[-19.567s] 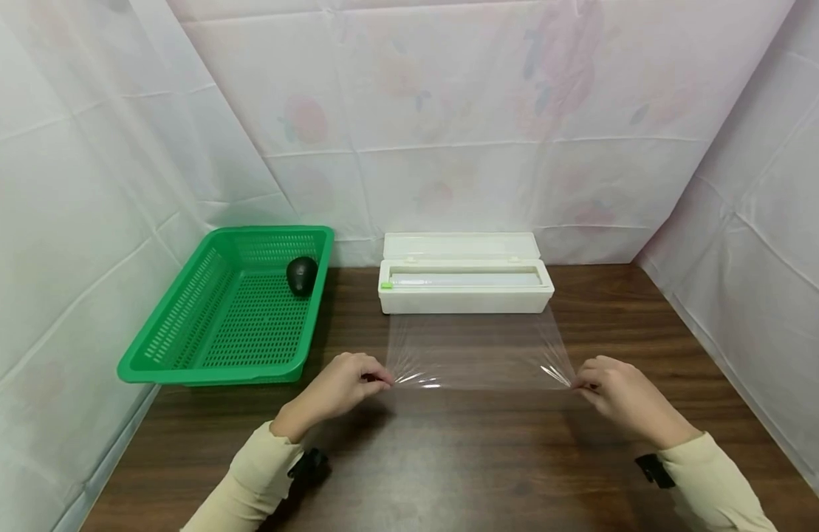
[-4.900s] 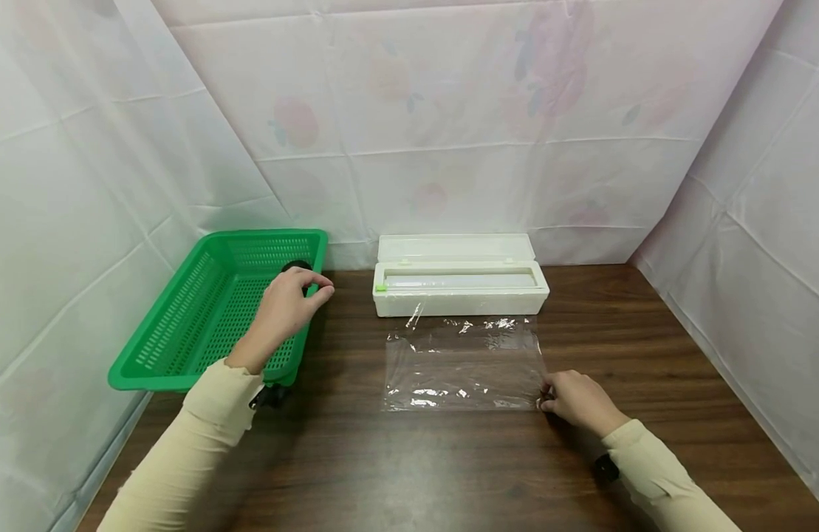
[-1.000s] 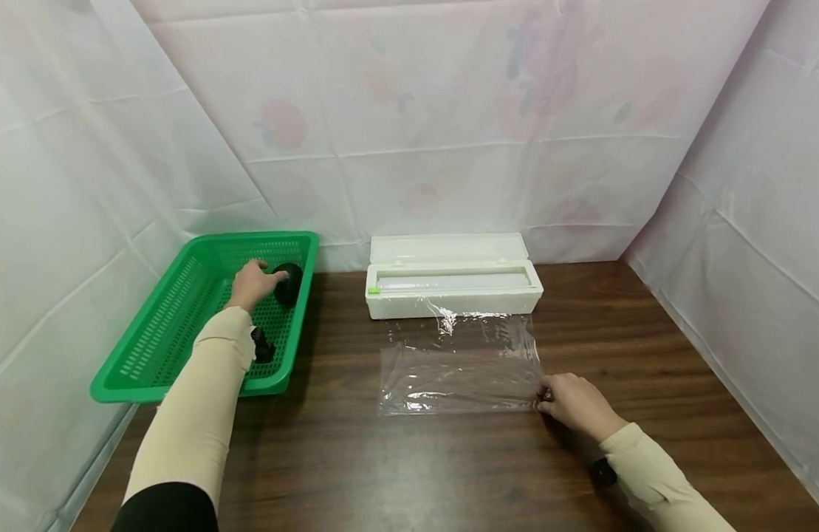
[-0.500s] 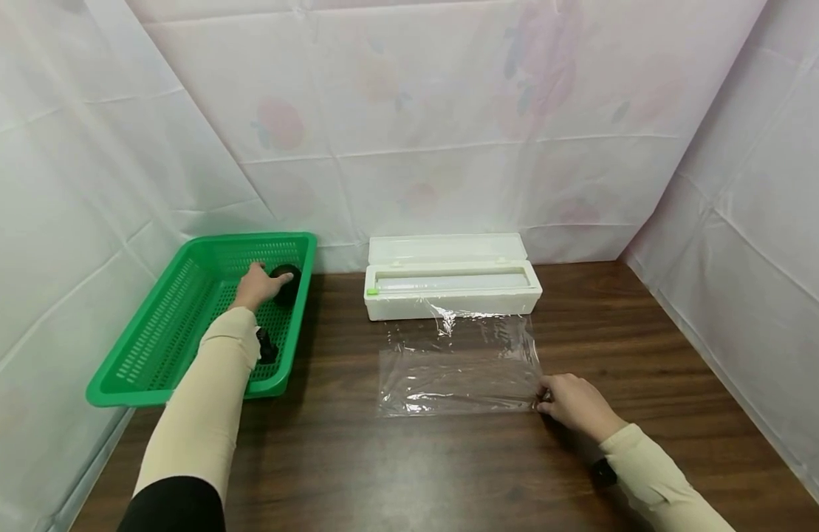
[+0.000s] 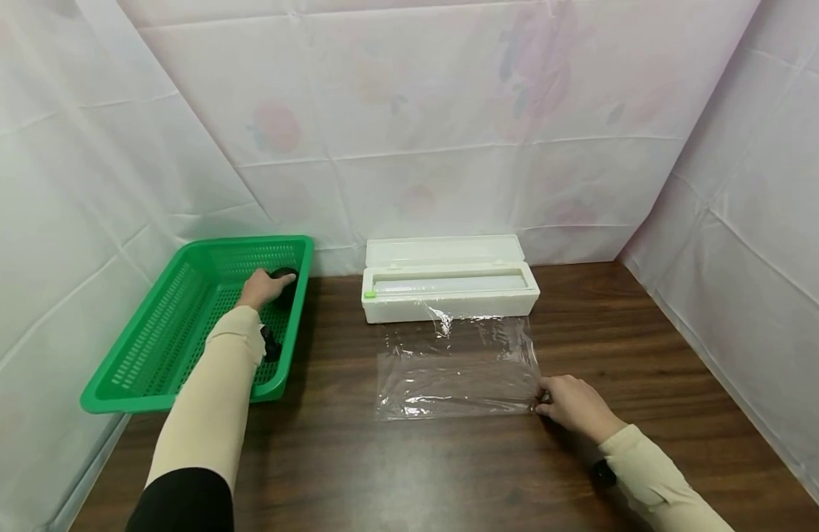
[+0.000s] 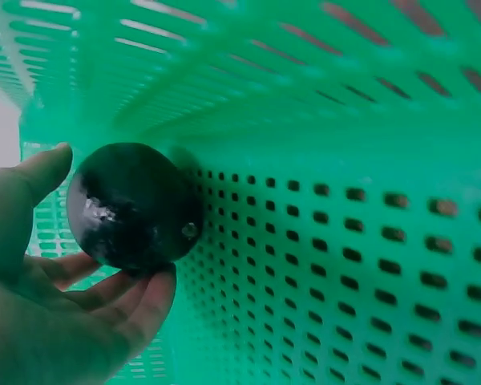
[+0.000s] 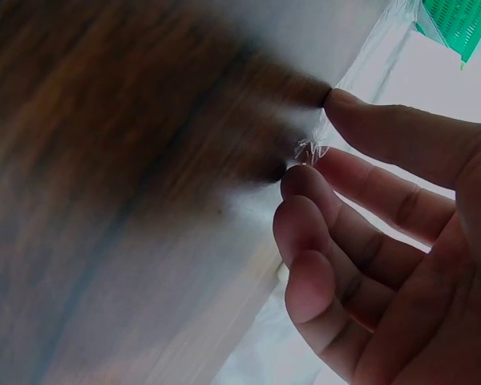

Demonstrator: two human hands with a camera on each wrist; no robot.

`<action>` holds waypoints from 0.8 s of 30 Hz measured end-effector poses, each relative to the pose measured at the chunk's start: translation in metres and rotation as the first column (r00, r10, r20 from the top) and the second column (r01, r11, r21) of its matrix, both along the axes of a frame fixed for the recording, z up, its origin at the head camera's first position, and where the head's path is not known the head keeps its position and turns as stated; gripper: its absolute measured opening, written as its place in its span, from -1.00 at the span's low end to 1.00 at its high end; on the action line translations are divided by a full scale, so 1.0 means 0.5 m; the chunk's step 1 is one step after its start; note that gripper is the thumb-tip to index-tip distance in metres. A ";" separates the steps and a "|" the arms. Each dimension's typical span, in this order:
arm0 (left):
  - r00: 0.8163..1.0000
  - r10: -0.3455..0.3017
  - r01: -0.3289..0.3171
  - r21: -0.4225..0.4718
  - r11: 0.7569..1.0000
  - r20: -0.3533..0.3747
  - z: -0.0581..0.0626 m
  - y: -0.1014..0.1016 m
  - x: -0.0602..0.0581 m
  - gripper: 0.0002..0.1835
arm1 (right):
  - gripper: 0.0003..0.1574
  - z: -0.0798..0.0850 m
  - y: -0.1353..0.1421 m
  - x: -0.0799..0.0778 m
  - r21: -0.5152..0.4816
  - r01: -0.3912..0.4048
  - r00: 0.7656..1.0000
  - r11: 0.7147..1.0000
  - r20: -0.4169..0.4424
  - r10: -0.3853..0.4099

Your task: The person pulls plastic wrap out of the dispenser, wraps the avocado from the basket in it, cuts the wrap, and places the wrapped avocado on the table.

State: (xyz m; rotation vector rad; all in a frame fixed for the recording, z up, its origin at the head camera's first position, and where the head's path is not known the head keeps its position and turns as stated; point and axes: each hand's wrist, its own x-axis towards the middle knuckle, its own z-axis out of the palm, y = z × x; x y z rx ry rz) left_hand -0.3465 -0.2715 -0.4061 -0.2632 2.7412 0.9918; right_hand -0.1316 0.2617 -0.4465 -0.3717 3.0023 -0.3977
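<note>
My left hand (image 5: pixel 258 287) is inside the green basket (image 5: pixel 120 405), at a dark avocado (image 6: pixel 136 204) by the basket's right wall. In the left wrist view its fingers curve under the avocado, and the thumb lies close along the near side. My right hand (image 5: pixel 577 405) is at the near right corner of a clear sheet of cling film (image 5: pixel 452 384), spread on the table. Crinkled film shows at the index and middle fingertips (image 7: pixel 297 180) in the right wrist view, with the thumb tip a little apart from them. The film runs back to a white dispenser box (image 5: pixel 449 304).
The box's lid (image 5: pixel 445 251) stands raised at the back, and a green slider (image 5: pixel 370 294) sits at the left of its front edge. White printed cloth (image 5: pixel 396 125) hangs behind and on both sides of the brown wooden table (image 5: pixel 409 473).
Earlier both hands held the film stretched above the table; it now lies down. My left hand let go and reached into the basket to the avocado. My right hand stays at the corner.
</note>
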 end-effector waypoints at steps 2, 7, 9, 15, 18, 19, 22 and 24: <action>0.999 0.033 -0.033 0.059 0.998 -0.010 -0.004 -0.006 -0.004 -0.14 | -0.82 0.000 -0.001 0.001 -0.004 -0.002 1.000 1.000 0.005 0.002; 0.992 0.122 -0.123 0.286 0.950 0.020 -0.008 -0.024 -0.012 -0.23 | -0.83 0.001 0.000 0.004 -0.008 0.001 1.000 1.000 0.011 -0.001; 0.988 0.146 -0.157 0.368 0.916 0.059 -0.005 -0.029 -0.013 -0.13 | -0.83 0.003 0.000 0.005 -0.009 0.006 1.000 1.000 0.009 -0.006; 0.968 0.213 -0.252 0.477 0.842 0.136 -0.001 -0.041 -0.018 -0.07 | -0.82 0.008 0.001 0.006 -0.006 -0.006 1.000 1.000 0.003 0.006; 0.958 0.234 -0.286 0.505 0.815 0.166 -0.003 -0.042 -0.019 -0.10 | -0.83 0.010 0.002 0.006 0.000 -0.011 1.000 1.000 0.012 0.011; 0.955 0.237 -0.295 0.509 0.809 0.177 -0.004 -0.040 -0.019 -0.11 | -0.83 0.010 0.003 0.006 0.003 -0.011 1.000 1.000 0.015 0.011; 0.950 0.235 -0.309 0.518 0.797 0.204 -0.004 -0.036 -0.017 -0.12 | -0.84 0.012 0.004 0.008 0.011 -0.015 1.000 1.000 0.022 0.015; 0.946 0.232 -0.318 0.528 0.787 0.224 -0.004 -0.032 -0.015 -0.13 | -0.85 0.012 0.005 0.008 0.015 -0.016 1.000 1.000 0.025 0.016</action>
